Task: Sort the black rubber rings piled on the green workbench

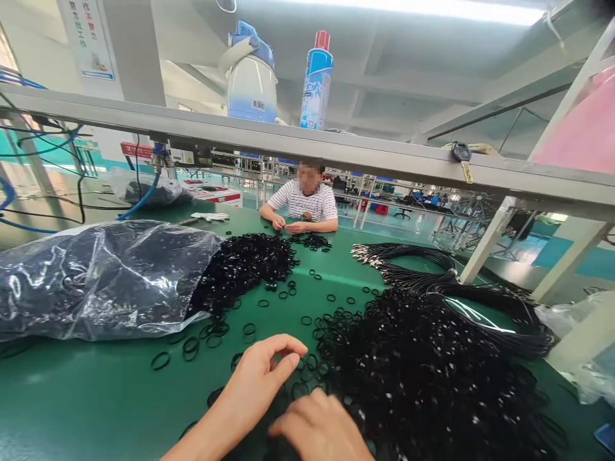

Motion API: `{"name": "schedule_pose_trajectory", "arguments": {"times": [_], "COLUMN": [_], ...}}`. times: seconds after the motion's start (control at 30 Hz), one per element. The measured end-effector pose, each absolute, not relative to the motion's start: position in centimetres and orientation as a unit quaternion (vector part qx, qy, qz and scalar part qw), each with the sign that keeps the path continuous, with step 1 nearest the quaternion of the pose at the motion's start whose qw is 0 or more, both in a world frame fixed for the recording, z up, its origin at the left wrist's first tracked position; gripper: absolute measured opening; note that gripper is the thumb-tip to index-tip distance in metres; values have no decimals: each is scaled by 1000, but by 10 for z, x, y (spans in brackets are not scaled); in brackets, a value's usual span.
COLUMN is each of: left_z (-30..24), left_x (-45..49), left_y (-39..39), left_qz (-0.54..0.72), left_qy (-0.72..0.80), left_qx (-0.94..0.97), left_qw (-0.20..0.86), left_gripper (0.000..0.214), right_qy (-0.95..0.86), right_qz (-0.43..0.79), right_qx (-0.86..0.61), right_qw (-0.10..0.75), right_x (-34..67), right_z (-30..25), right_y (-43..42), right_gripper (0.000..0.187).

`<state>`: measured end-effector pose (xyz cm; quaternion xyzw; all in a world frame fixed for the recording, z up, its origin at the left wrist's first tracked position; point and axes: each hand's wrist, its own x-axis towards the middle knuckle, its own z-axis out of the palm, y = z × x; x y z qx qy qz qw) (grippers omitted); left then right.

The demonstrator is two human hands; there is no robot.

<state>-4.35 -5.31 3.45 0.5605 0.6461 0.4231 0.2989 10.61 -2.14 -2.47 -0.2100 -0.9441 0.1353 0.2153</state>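
My left hand (262,371) hovers over loose black rings in the lower middle, thumb and bent forefinger brought together; whatever lies between the tips is hidden. Just below it and to the right, my right hand (319,426) is smeared by motion, and its fingers do not show clearly. Beside both hands rises a large heap of thin black rings (423,365). Single rings, such as a black ring (160,361), are scattered on the green table (96,397). A clear plastic bag (100,282) on the left spills a second pile of black rings (250,259).
Coiled black cables (423,259) with metal ends lie behind the heap. Across the table a person (307,202) in a striped shirt handles something small. Overhead, a shelf (288,137) carries a jug (252,80), a spray can (317,83) and a tape measure (461,152).
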Motion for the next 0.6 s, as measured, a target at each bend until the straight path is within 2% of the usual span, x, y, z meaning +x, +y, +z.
{"name": "schedule_pose_trajectory", "arguments": {"times": [0.03, 0.1, 0.2, 0.3, 0.37, 0.47, 0.6], "left_z": [33, 31, 25, 19, 16, 15, 18], "left_x": [-43, -41, -33, -26, -25, -26, -25], "left_y": [-58, -69, -81, -82, -80, -76, -75], "left_qz": [420, 424, 418, 401, 405, 445, 496], "left_qy": [646, 637, 616, 608, 614, 607, 588], "left_qx": [562, 564, 576, 585, 567, 526, 459], "left_qw": [301, 312, 337, 356, 371, 397, 445], "left_gripper": [19, 20, 23, 28, 24, 27, 33], "right_qy": [-943, -927, -843, -770, -754, -740, -677], "right_qz": [149, 203, 341, 433, 458, 500, 616], "right_qx": [-231, -267, -340, -387, -385, -353, -303], "right_qw": [188, 166, 241, 263, 270, 279, 265], "right_x": [99, 95, 106, 119, 121, 120, 121], "right_z": [-34, -39, -19, 6, 14, 15, 8], "right_y": [-24, -23, -12, -6, -5, -5, -1], "right_gripper": [12, 15, 24, 11, 2, 9, 23]}}
